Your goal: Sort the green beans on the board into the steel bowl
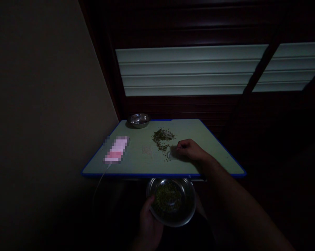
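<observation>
My left hand (148, 219) grips the rim of a steel bowl (188, 212) that holds small green beans, just below the near edge of the table (136, 167). My right hand (190, 150) rests on the tabletop with its fingers curled, fingertips touching the near edge of a loose pile of green beans (162, 137). A few stray beans lie beside the fingertips. Whether the fingers pinch anything is hidden in the dim light.
A second small steel bowl (139, 120) stands at the far left corner of the pale green, blue-edged table. A blurred pink and white flat item (117, 149) with a white cable lies at the left. A wall stands to the left, dark shuttered panels behind.
</observation>
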Tool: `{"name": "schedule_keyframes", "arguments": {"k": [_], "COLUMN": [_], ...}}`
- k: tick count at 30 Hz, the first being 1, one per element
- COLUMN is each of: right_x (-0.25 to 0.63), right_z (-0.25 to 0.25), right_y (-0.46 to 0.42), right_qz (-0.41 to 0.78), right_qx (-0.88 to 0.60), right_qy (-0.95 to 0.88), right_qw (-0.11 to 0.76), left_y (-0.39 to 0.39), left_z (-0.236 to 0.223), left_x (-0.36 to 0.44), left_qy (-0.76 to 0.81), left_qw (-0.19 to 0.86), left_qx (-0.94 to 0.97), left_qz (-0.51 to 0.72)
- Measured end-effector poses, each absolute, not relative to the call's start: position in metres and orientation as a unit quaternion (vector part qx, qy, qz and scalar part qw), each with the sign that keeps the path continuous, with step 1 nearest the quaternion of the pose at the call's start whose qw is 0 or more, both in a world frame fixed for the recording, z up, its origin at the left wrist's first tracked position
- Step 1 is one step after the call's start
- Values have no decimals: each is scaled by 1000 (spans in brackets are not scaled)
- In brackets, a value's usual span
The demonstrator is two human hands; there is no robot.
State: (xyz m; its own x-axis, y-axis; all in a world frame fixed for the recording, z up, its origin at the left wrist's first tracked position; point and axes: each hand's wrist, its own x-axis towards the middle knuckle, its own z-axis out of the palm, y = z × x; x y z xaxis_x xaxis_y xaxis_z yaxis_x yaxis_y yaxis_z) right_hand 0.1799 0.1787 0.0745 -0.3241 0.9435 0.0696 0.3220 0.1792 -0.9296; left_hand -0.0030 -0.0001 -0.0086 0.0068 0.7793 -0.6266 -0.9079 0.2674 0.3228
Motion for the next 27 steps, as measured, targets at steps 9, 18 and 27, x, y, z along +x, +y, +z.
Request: {"name": "schedule_keyframes", "arguments": {"k": [9, 18, 27], "right_x": [178, 178, 179], "right_z": [75, 75, 77], "right_y": [176, 175, 174], "right_qz": [453, 457, 449], "right_qx": [-467, -463, -458], "right_qy": [-678, -677, -690], "right_qw": [343, 345, 335], "left_y": [0, 0, -1], "left_z": [-14, -10, -11], "left_x": [-3, -2, -2], "left_qy": [358, 373, 371], "left_qw": [705, 701, 703], "left_qx": [-65, -81, -79], "left_qz": [609, 602, 602]}}
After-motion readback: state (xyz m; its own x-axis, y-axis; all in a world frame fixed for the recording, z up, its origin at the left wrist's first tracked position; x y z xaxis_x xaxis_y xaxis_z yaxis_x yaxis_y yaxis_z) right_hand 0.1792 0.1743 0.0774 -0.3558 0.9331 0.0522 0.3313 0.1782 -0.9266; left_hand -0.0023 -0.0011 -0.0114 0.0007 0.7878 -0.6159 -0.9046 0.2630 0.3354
